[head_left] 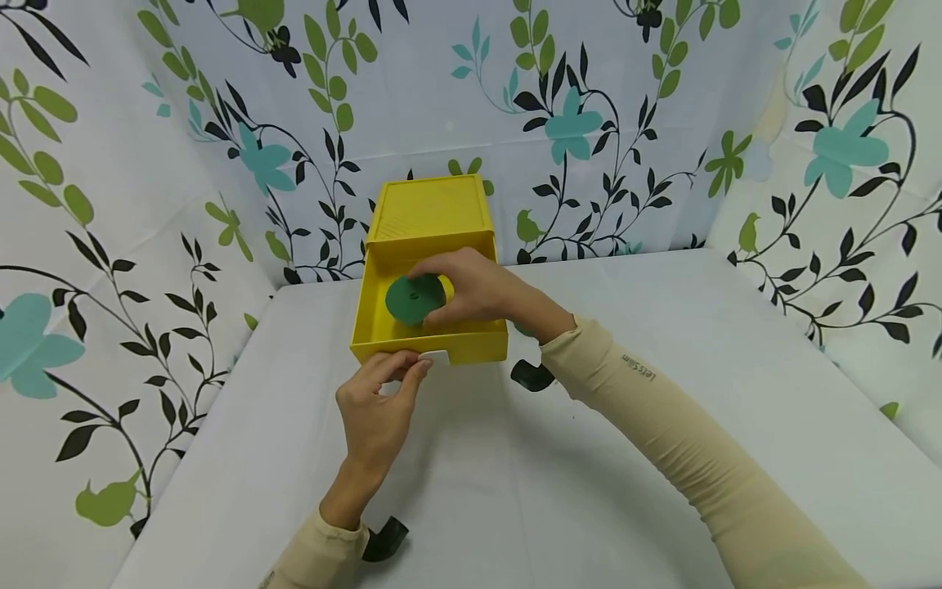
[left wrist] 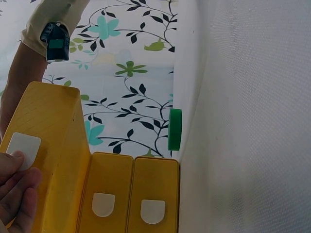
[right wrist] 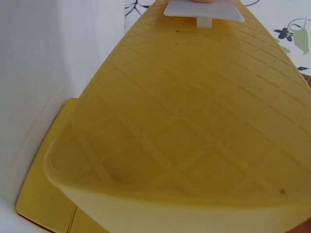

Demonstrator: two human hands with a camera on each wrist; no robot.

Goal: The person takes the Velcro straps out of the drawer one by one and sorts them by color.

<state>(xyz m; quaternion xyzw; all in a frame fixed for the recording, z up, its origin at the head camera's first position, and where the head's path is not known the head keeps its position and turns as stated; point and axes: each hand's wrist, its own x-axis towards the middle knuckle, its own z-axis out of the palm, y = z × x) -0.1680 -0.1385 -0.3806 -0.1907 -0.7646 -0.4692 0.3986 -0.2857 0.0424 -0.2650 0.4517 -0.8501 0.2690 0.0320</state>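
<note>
A yellow drawer (head_left: 478, 347) stands pulled out of a small yellow drawer unit (head_left: 430, 209). My left hand (head_left: 375, 405) pinches the drawer's white handle (head_left: 436, 357) between thumb and fingers. That handle (left wrist: 25, 149) and the fingertips on it also appear in the left wrist view. Over the inside of the drawer, my right hand (head_left: 474, 286) holds a flat green disc (head_left: 412, 301) with a small mark at its middle, thumb and fingers at its edge. In the right wrist view the drawer's ridged yellow side (right wrist: 184, 121) hides the right hand.
Two closed drawers (left wrist: 109, 174) with white handles lie beneath the pulled-out one. A second green disc (left wrist: 175, 129) is on the white table (head_left: 471, 491), right of the unit and mostly behind the right forearm. Patterned cloth (head_left: 625, 164) hangs behind and at both sides.
</note>
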